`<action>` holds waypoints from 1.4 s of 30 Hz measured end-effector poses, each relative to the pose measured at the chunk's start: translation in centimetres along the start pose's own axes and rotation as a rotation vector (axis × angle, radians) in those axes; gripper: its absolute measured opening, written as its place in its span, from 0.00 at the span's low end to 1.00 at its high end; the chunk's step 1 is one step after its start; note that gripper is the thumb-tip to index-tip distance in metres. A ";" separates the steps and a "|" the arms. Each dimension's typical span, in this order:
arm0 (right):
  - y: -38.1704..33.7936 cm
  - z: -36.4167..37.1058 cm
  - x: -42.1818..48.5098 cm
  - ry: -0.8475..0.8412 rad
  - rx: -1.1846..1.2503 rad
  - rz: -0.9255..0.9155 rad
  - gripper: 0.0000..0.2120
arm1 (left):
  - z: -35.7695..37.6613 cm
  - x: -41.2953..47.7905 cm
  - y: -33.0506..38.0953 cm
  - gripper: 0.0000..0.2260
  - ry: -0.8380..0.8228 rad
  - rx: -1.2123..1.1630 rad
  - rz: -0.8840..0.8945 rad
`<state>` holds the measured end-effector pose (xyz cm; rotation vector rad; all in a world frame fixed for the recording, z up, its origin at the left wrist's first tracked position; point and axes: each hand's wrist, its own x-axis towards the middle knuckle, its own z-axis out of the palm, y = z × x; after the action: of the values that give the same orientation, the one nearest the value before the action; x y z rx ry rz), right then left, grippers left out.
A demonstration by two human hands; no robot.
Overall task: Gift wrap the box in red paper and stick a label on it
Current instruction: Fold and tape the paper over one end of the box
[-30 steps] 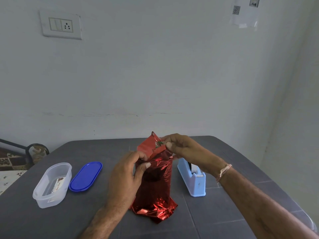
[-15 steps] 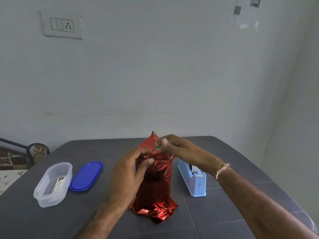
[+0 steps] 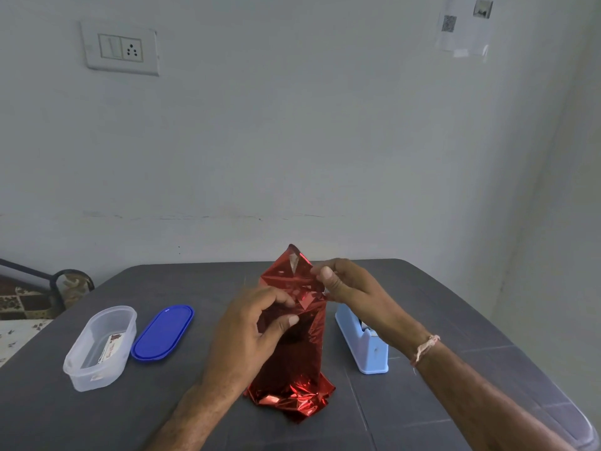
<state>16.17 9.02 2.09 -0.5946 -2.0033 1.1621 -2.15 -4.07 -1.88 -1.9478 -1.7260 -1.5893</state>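
Both hands: I see fingers curled, pinching the red foil paper (image 3: 299, 362).
Left hand (image 3: 247, 333): grips its upper front.
Right hand (image 3: 351, 291): pinches the top flap.
Box: hidden inside the paper, upright, lower centre of frame, on grey table (image 3: 162, 411).

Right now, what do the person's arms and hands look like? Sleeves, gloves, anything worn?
No gloves and no sleeves in view. The left hand and its wrist show no ring or watch. The right hand shows no ring either; its wrist wears a thin, pale pinkish thread band with a short loose end.
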 end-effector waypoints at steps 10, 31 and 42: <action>1.0 1.0 -0.9 0.036 -0.152 -0.176 0.14 | -0.7 0.2 0.7 0.20 0.049 -0.091 -0.047; 1.8 2.0 -2.8 0.058 -0.199 -0.258 0.14 | 1.3 6.1 -2.4 0.12 -0.220 -0.350 -0.386; 2.1 2.9 -3.5 0.184 -0.160 -0.236 0.11 | 1.9 5.6 -3.1 0.10 -0.251 -0.372 -0.401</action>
<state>16.16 6.07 -1.90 -0.5080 -1.9575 0.7831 -4.39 2.03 -0.32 -2.1407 -2.1638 -1.9927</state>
